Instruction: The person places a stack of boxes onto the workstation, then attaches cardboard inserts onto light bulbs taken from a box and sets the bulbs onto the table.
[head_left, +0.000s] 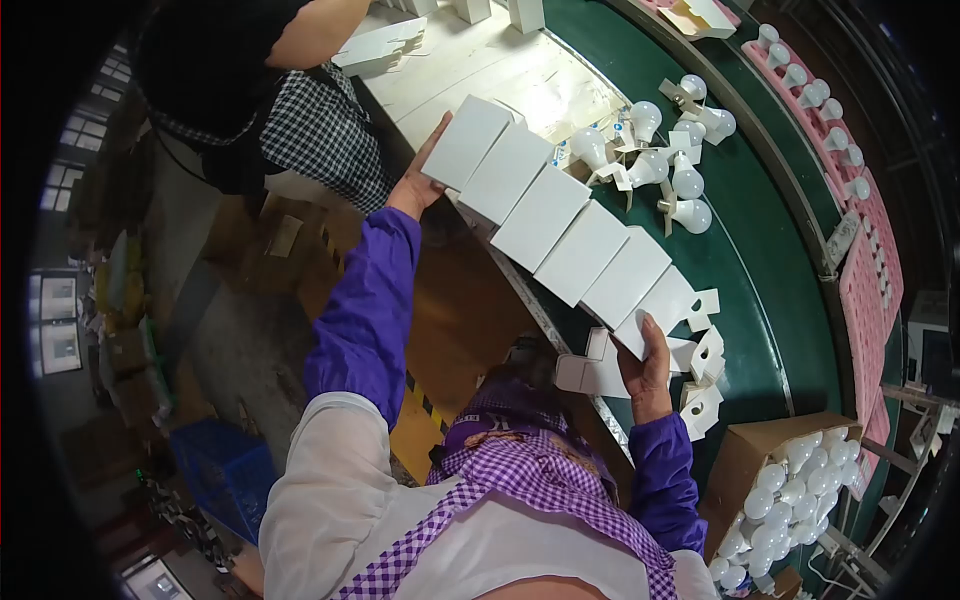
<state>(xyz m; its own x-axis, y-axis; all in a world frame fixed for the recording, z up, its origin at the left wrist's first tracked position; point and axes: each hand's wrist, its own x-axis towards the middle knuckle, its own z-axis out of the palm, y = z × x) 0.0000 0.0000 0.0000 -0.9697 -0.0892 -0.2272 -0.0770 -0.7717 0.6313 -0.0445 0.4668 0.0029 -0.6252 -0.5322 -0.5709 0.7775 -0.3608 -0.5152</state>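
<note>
A row of several white cardboard boxes [540, 217] is squeezed side by side between my two hands, above the edge of the green work surface. My left hand [419, 183] presses on the far left end of the row, its fingers partly hidden behind the end box. At the near right end, my right hand [647, 368] grips the last box, thumb on top. An opened white carton [590, 370] lies just left of my right hand. Folded white card inserts with round holes [706, 355] are scattered to its right.
Loose bulbs with card pieces [650, 165] lie on the green surface [765, 340] beyond the row. A brown carton [735, 460] full of bulbs [790, 495] stands at the right. Pink foam trays [865, 310] line the far side. Another person [320, 130] works at the upper left.
</note>
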